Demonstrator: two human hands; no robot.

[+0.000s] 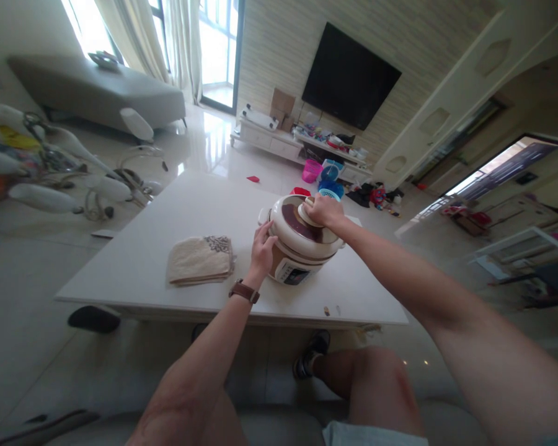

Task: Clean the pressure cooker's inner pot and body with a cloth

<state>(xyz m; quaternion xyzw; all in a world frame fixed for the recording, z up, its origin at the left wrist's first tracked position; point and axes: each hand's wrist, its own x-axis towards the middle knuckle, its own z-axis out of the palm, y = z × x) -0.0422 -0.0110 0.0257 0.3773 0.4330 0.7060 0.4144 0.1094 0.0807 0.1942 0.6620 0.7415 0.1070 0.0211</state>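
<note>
A cream and brown electric stew pot (302, 248) with a control panel on its front stands upright on the white table (134, 248). My right hand (325, 210) is closed around the pale knob of its dark, see-through lid (291, 214). The lid appears seated on the pot. Against the pot's left side, near the side handle (263, 215), my left hand (263, 251) rests with its fingers stretched out and its thumb apart. To the left of that hand lies a folded beige cloth (199, 260) with a dark pattern at one corner.
Two small objects (326, 311) lie near the table's front edge. Beyond the table are a pink basket (312, 170), blue containers and a low TV cabinet (279, 142). A metal-framed item with pale padded parts (46, 198) stands on the left. My legs are below the front edge.
</note>
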